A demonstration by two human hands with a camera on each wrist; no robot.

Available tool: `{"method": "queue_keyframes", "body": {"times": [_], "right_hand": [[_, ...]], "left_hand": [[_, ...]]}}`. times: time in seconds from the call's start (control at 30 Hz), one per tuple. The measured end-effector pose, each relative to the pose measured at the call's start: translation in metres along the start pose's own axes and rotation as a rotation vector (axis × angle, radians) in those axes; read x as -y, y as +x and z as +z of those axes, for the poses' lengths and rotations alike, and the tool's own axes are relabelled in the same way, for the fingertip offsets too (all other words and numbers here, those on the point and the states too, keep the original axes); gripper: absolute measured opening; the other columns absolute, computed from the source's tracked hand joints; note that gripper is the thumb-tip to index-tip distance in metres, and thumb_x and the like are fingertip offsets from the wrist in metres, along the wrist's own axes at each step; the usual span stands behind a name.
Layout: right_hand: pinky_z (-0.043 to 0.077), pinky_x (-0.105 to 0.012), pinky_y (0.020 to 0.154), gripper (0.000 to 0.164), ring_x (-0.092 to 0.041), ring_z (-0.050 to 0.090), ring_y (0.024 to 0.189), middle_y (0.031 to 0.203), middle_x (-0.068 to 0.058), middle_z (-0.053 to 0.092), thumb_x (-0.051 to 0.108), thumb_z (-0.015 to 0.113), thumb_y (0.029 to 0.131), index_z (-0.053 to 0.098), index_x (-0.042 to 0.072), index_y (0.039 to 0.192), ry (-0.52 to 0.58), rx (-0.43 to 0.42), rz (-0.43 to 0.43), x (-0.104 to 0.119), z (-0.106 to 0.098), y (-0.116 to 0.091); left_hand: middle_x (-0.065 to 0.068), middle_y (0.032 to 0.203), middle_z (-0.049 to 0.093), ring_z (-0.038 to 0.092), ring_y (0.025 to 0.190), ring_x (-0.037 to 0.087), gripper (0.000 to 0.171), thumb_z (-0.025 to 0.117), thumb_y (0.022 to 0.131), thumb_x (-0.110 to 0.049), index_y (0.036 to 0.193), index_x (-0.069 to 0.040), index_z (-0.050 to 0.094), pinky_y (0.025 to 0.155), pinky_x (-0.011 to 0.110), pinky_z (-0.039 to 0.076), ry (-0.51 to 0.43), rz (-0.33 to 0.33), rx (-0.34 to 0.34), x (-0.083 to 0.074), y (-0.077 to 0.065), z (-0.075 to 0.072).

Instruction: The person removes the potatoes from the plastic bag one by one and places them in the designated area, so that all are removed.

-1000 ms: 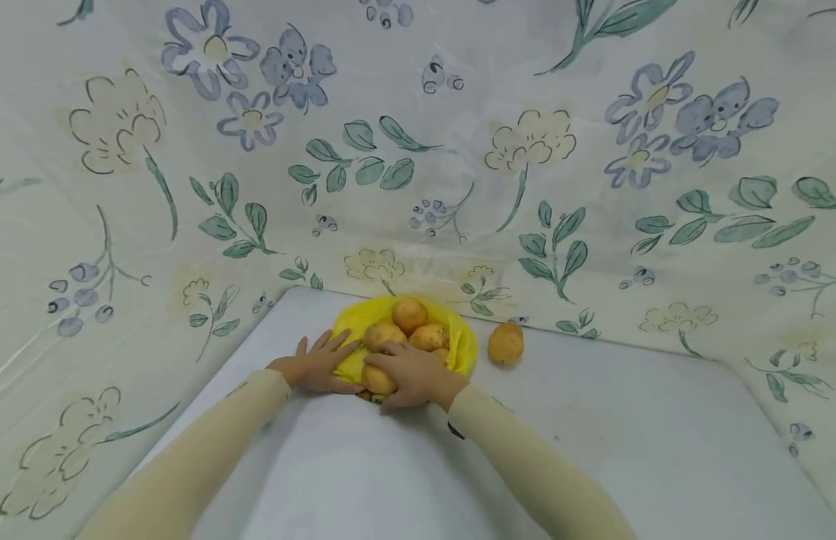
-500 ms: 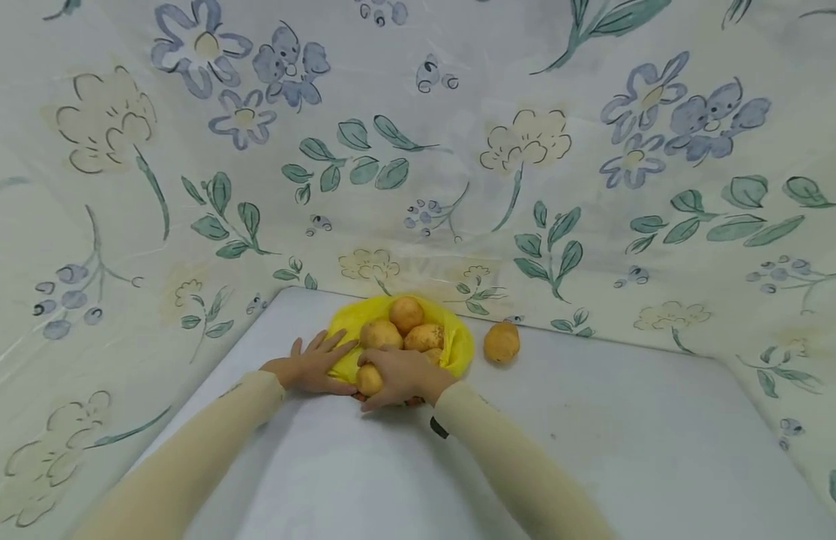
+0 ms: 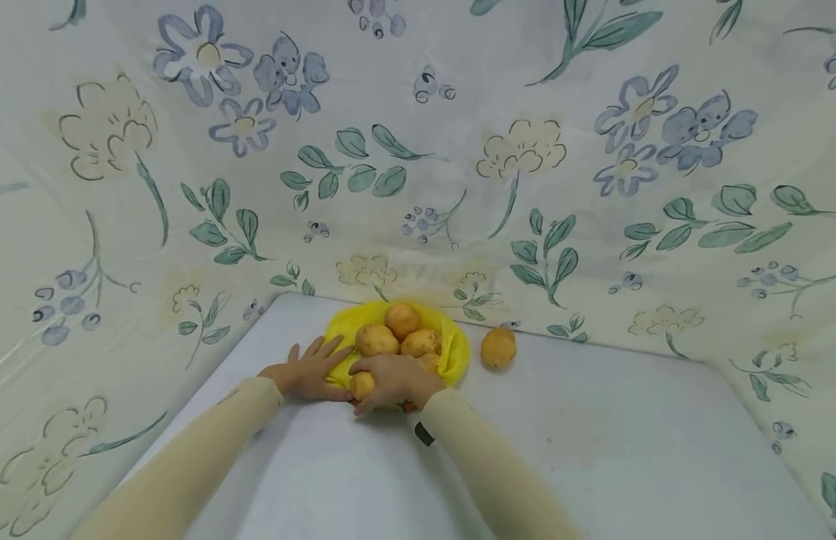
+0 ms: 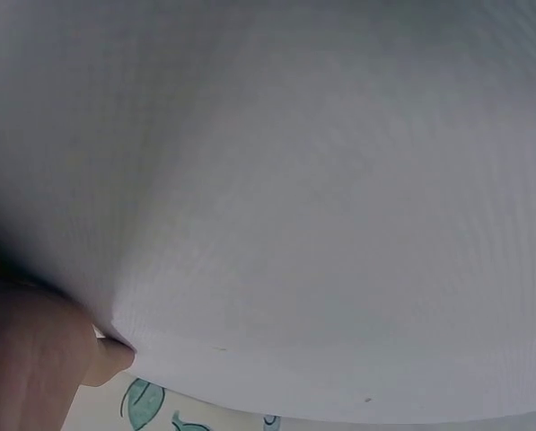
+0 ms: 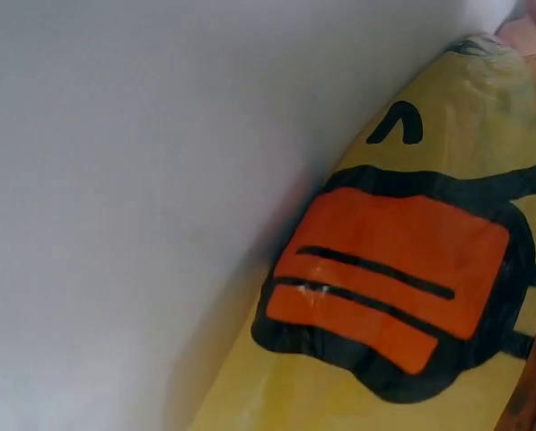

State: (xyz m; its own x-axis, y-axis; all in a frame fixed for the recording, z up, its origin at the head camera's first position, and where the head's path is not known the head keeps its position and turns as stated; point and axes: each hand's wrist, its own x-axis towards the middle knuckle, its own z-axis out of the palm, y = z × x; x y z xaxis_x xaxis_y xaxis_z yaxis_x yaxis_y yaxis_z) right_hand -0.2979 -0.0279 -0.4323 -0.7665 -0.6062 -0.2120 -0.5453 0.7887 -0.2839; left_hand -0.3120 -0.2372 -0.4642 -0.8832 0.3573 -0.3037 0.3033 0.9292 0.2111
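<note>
A yellow plastic bag [image 3: 456,349] lies with its mouth spread toward me, holding several potatoes [image 3: 377,340]. My left hand [image 3: 314,373] rests on the bag's left side, fingers straight and spread. With fingers and thumb my right hand [image 3: 397,380] grips a small-looking potato [image 3: 362,385] at the bag's front edge; the hand covers much of it. In the right wrist view the bag [image 5: 384,269] appears close up, its yellow side printed in orange and black. Part of the left hand [image 4: 34,359] shows at the left wrist view's lower left corner.
A single potato [image 3: 498,348] lies loose on the white table [image 3: 593,427], right of the bag. Behind the table hangs a floral-patterned sheet [image 3: 418,187], which also runs along the left side. A small dark tag [image 3: 423,433] shows near the right cuff.
My right hand has shifted slightly left and toward me, its fingers now farther round the front potato. The left hand keeps its place on the bag. The head view has drifted slightly.
</note>
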Motion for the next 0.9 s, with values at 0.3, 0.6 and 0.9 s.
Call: {"method": "queue_keyframes", "body": {"times": [0.3, 0.6, 0.9], "right_hand": [[0.045, -0.046, 0.100, 0.064, -0.008, 0.058, 0.105, 0.128, 0.017, 0.063, 0.050, 0.082, 0.073, 0.058, 0.039, 0.131, -0.012, -0.050, 0.017, -0.0001, 0.0077, 0.0062], [0.046, -0.044, 0.099, 0.061, -0.009, 0.057, 0.109, 0.131, 0.018, 0.060, 0.049, 0.079, 0.074, 0.058, 0.043, 0.131, 0.120, -0.091, 0.024, 0.0046, 0.0073, 0.0033], [0.047, -0.044, 0.094, 0.058, -0.012, 0.056, 0.105, 0.131, 0.016, 0.061, 0.048, 0.077, 0.073, 0.059, 0.044, 0.129, 0.194, -0.146, 0.050, 0.0060, 0.0074, -0.0014]], "left_hand": [[0.017, 0.167, 0.003, 0.002, 0.149, 0.051, 0.107, 0.056, 0.079, -0.080, 0.159, -0.019, 0.019, 0.110, 0.078, -0.001, 0.005, -0.014, 0.010, 0.0020, 0.0007, -0.0003], [0.017, 0.167, 0.003, 0.001, 0.149, 0.051, 0.104, 0.058, 0.081, -0.076, 0.159, -0.019, 0.019, 0.110, 0.078, -0.001, -0.015, -0.019, 0.024, -0.0003, -0.0047, -0.0017], [0.013, 0.168, 0.004, 0.003, 0.151, 0.048, 0.103, 0.054, 0.081, -0.079, 0.159, -0.023, 0.018, 0.111, 0.077, 0.001, 0.017, -0.016, 0.017, 0.0015, -0.0021, 0.0005]]}}
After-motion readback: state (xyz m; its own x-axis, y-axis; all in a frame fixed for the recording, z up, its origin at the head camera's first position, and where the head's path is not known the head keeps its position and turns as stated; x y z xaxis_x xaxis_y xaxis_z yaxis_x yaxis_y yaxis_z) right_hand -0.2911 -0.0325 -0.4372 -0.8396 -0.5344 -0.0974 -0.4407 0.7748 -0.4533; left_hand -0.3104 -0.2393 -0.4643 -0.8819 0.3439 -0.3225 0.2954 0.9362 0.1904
